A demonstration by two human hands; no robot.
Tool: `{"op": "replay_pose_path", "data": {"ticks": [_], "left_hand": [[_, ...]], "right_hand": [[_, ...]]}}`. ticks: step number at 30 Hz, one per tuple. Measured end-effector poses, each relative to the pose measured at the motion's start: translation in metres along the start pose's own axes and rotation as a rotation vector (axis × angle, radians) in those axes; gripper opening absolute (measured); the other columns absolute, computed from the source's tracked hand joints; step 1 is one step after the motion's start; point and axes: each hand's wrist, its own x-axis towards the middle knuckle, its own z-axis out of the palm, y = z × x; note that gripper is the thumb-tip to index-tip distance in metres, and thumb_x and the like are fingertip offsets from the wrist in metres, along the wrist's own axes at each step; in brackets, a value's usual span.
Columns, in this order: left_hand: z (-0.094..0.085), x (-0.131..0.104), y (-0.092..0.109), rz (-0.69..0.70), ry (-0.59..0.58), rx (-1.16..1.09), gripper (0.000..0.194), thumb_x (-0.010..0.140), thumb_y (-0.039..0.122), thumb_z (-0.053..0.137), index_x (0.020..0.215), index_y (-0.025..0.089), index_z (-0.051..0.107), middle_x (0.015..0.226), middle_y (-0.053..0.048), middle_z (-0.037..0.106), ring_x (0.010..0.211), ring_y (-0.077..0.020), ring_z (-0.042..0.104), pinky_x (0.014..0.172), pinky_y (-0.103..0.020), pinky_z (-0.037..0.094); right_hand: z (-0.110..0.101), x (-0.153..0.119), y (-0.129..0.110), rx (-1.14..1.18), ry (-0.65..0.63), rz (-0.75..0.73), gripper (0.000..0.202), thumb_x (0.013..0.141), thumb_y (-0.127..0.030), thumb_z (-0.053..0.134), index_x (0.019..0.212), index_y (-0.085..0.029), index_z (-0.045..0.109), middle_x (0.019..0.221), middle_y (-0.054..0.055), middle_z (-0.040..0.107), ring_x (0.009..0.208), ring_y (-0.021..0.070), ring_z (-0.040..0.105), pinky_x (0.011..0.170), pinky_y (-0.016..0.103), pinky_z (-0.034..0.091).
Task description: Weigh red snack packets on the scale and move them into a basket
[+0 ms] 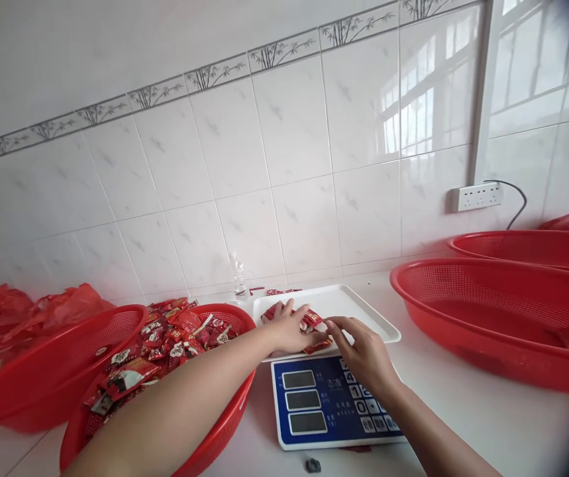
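Observation:
A white tray [363, 311] tops a scale with a blue keypad panel [301, 401]; its three displays look dark. Several red packets [314, 318] lie on the tray's left part. My left hand [291, 329] rests over these packets, its fingers spread. At the tray's front edge, my right hand [363, 348] pinches the corner of a red packet between thumb and index finger. To the left stands a red basket [234, 424] full of red wrapped packets [185, 338], partly hidden behind my left forearm.
Another red basket [55, 371] and red plastic bags [70, 308] are at the far left. Large red baskets [463, 318] stand at the right. A clear bottle [238, 278] is by the wall. A small dark object [312, 465] lies before the scale.

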Motion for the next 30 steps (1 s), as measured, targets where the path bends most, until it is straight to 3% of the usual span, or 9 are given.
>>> {"op": "replay_pose_path", "data": {"ticks": [2,4,7,9,16,23,27,30], "left_hand": [[0.003,0.006,0.005,-0.022,-0.060,0.053,0.091,0.063,0.074,0.048,0.139,0.034,0.019,0.150,-0.009,0.004,0.132,-0.0437,-0.007,0.095,-0.069,0.008],[0.004,0.011,0.005,0.016,-0.065,0.096,0.086,0.063,0.075,0.045,0.136,0.035,0.026,0.147,-0.011,0.018,0.131,-0.0453,0.003,0.093,-0.069,0.013],[0.007,0.016,0.003,0.096,0.023,0.161,0.074,0.067,0.076,0.038,0.126,0.032,0.039,0.131,-0.014,0.042,0.124,-0.0411,0.027,0.091,-0.059,0.027],[0.009,0.018,0.002,0.120,0.104,0.209,0.065,0.072,0.073,0.034,0.119,0.029,0.046,0.120,-0.013,0.048,0.116,-0.0355,0.037,0.090,-0.052,0.032],[0.008,0.026,0.007,0.101,0.194,0.245,0.039,0.078,0.058,0.042,0.097,0.026,0.056,0.105,-0.008,0.055,0.106,-0.0273,0.046,0.076,-0.037,0.043],[-0.001,0.029,0.005,0.138,0.306,0.123,0.024,0.078,0.046,0.051,0.090,0.027,0.058,0.098,-0.003,0.061,0.094,-0.0215,0.054,0.070,-0.030,0.042],[-0.018,0.029,0.000,0.210,0.418,0.022,0.019,0.077,0.039,0.054,0.088,0.025,0.060,0.091,-0.001,0.065,0.083,-0.0177,0.059,0.064,-0.026,0.041],[-0.039,0.023,-0.012,0.235,0.518,-0.028,0.018,0.077,0.037,0.055,0.088,0.024,0.062,0.090,0.000,0.066,0.080,-0.0162,0.059,0.064,-0.024,0.041]], "right_hand": [[0.000,0.000,0.001,0.005,-0.004,-0.004,0.037,0.087,-0.047,0.038,0.084,-0.022,0.064,0.082,0.004,0.069,0.073,0.0180,0.062,0.063,0.028,0.047],[0.000,-0.001,0.002,0.004,0.009,0.014,0.037,0.085,-0.050,0.039,0.084,-0.023,0.065,0.082,0.004,0.069,0.072,0.0187,0.063,0.061,0.028,0.047],[0.000,-0.001,0.003,-0.006,0.024,0.051,0.039,0.082,-0.055,0.041,0.082,-0.024,0.064,0.078,0.004,0.070,0.069,0.0201,0.063,0.058,0.029,0.047],[0.000,-0.001,0.001,-0.011,0.019,0.056,0.040,0.080,-0.058,0.041,0.080,-0.025,0.064,0.071,0.003,0.069,0.063,0.0202,0.062,0.053,0.029,0.045],[-0.004,-0.003,-0.004,0.002,0.030,0.090,0.042,0.079,-0.059,0.040,0.082,-0.024,0.064,0.068,0.002,0.069,0.037,0.0135,0.050,0.043,0.028,0.042],[-0.007,-0.001,-0.006,0.036,0.077,0.095,0.041,0.078,-0.059,0.042,0.079,-0.024,0.064,0.065,0.001,0.068,0.034,0.0128,0.049,0.039,0.027,0.040],[-0.009,-0.001,-0.006,0.065,0.090,0.104,0.040,0.079,-0.056,0.043,0.079,-0.023,0.065,0.071,0.002,0.070,0.038,0.0120,0.051,0.043,0.026,0.043],[-0.010,-0.001,-0.007,0.077,0.095,0.101,0.040,0.080,-0.055,0.042,0.078,-0.022,0.065,0.074,0.003,0.070,0.045,0.0131,0.054,0.042,0.025,0.042]]}}
